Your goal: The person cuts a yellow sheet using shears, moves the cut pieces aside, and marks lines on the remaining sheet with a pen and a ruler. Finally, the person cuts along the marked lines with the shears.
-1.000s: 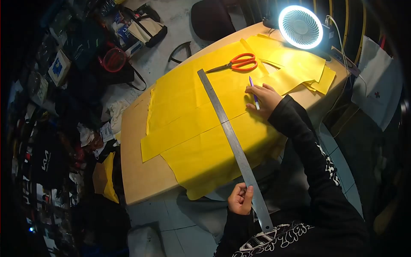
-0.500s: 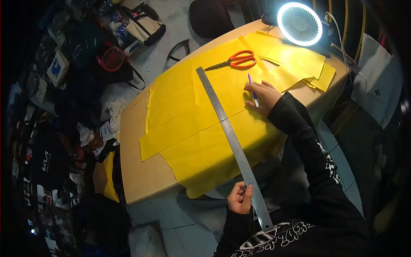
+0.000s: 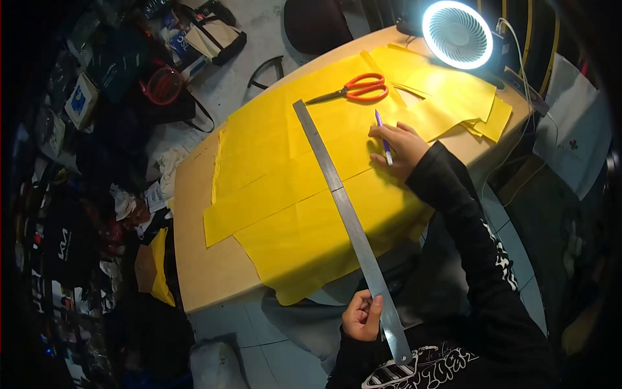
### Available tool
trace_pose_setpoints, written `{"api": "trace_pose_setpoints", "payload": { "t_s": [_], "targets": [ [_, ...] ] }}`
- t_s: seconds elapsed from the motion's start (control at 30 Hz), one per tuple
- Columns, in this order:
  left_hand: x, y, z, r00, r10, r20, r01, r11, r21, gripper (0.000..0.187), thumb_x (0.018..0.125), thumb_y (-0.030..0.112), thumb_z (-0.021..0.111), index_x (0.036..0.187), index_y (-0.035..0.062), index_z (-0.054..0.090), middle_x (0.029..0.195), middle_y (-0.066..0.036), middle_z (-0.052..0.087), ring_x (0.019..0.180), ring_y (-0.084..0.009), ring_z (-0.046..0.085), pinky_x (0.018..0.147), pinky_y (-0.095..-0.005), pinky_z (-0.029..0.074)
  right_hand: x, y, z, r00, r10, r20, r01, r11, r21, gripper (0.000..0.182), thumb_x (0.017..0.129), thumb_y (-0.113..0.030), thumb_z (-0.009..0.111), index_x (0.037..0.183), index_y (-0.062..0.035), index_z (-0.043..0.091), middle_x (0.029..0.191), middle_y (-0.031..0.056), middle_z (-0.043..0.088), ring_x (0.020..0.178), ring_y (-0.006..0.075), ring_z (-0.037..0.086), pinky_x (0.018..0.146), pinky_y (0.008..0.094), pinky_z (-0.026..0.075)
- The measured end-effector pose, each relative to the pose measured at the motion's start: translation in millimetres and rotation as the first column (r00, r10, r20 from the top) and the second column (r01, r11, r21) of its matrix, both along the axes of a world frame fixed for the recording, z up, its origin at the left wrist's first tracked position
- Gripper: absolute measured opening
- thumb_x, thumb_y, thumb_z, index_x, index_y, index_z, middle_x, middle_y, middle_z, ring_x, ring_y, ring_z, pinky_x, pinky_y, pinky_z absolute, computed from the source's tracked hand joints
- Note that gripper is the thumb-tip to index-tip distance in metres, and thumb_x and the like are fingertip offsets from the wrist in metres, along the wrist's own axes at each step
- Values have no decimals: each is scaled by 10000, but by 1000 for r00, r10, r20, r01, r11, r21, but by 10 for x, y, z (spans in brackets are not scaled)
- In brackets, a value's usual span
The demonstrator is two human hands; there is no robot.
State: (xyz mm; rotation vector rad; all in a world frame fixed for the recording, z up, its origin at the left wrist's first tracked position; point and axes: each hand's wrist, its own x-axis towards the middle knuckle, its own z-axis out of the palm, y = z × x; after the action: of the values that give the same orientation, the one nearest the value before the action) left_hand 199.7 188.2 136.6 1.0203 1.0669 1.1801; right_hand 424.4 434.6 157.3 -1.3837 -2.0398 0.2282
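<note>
My left hand (image 3: pixel 363 315) pinches a long metal ruler (image 3: pixel 353 227) near its lower end, just off the table's near edge. The ruler reaches up across yellow fabric (image 3: pixel 272 168), its far tip close to the blades of orange-handled scissors (image 3: pixel 367 87). Between the fingers of my right hand (image 3: pixel 403 148) is a purple and white pen (image 3: pixel 383 136), over the fabric to the right of the ruler. A straight dark line or cut edge crosses the fabric beneath the ruler. The fabric's near edge hangs over the table's front.
A lit ring-shaped fan (image 3: pixel 457 35) stands at the table's back right, beside smaller yellow pieces (image 3: pixel 453 107). Bare wood of the table (image 3: pixel 207 279) shows at the left. Cables run down the right side. Bags and clutter fill the floor at left; a dark stool (image 3: pixel 315 24) stands behind.
The whole view has shifted slightly, with the table a little lower and further left. Both hands keep their holds on the ruler and the pen, in nearly the same places.
</note>
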Motion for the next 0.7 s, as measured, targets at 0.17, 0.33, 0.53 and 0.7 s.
{"api": "trace_pose_setpoints", "payload": {
  "t_s": [0.17, 0.33, 0.53, 0.7],
  "targets": [
    [-18, -21, -22, 1000, -11, -3, 11, 1000, 9, 123, 928, 42, 571, 1018, -40, 559, 718, 35, 536, 572, 16, 361, 509, -154, 246, 11, 2, 5, 1000, 6, -18, -7, 1000, -29, 435, 823, -259, 675, 1182, -91, 495, 1213, 142, 588, 1151, 312, 539, 1074, 487, 303],
    [-43, 9, -21, 999, -31, -27, 31, 999, 13, 127, 929, 46, 569, 1020, -43, 570, 722, 42, 530, 575, 15, 360, 516, -155, 249, 0, -6, 23, 1000, 2, -25, -3, 999, -50, 430, 823, -260, 675, 1178, -94, 498, 1219, 139, 588, 1153, 314, 539, 1076, 488, 301],
    [-38, 104, 33, 998, -18, -62, 19, 1000, 11, 148, 930, 52, 569, 1036, -47, 596, 713, 54, 522, 581, 15, 362, 522, -156, 246, 4, 3, 8, 1000, -1, -18, 0, 999, -39, 427, 827, -262, 669, 1181, -96, 496, 1220, 138, 588, 1155, 313, 539, 1077, 494, 297],
    [-65, 151, 23, 996, -15, -91, 20, 998, 62, 192, 927, 56, 577, 1069, -66, 616, 711, 50, 541, 588, 15, 384, 526, -149, 256, 3, 0, 8, 1000, 3, -24, -4, 999, -41, 427, 830, -269, 665, 1181, -94, 497, 1211, 141, 591, 1154, 313, 540, 1075, 498, 299]
  ]
}}
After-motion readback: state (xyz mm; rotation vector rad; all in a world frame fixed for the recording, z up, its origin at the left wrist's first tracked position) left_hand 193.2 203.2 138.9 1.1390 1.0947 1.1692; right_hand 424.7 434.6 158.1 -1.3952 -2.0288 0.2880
